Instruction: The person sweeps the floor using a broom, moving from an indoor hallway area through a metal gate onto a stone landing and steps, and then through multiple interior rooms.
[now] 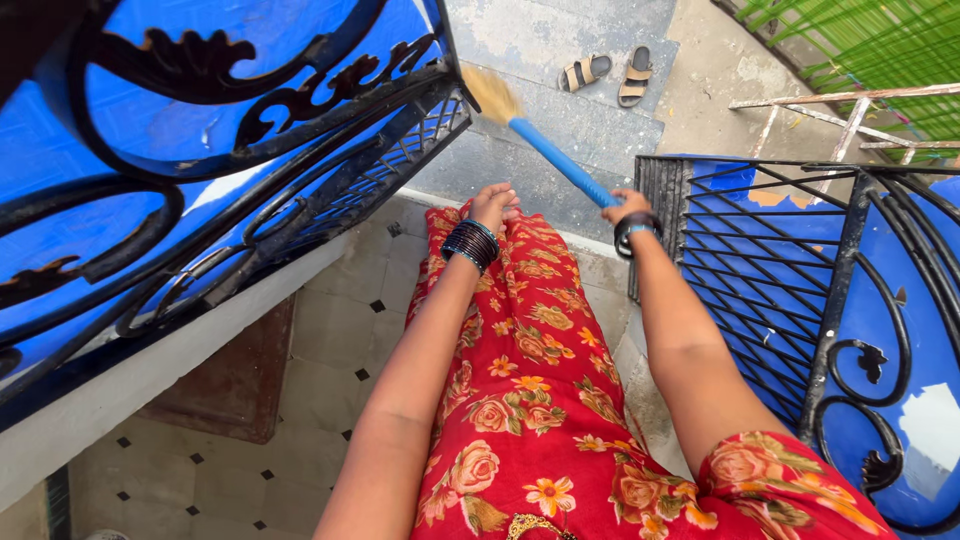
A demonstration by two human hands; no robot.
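Note:
My right hand [627,205] grips the blue handle of a broom [556,157]. Its straw-coloured bristles [490,93] reach the concrete step below, beside the left gate's corner. My left hand [494,203] rests on the red flowered dress [520,380] near my knee, fingers curled against the cloth, with dark bangles on the wrist. A bracelet circles the right wrist too.
A blue gate with black iron scrollwork [200,150] stands open on the left, its twin [850,300] on the right. A pair of sandals [610,75] lies on the concrete step beyond. Tiled floor [330,340] and a brown mat [235,385] are at the lower left.

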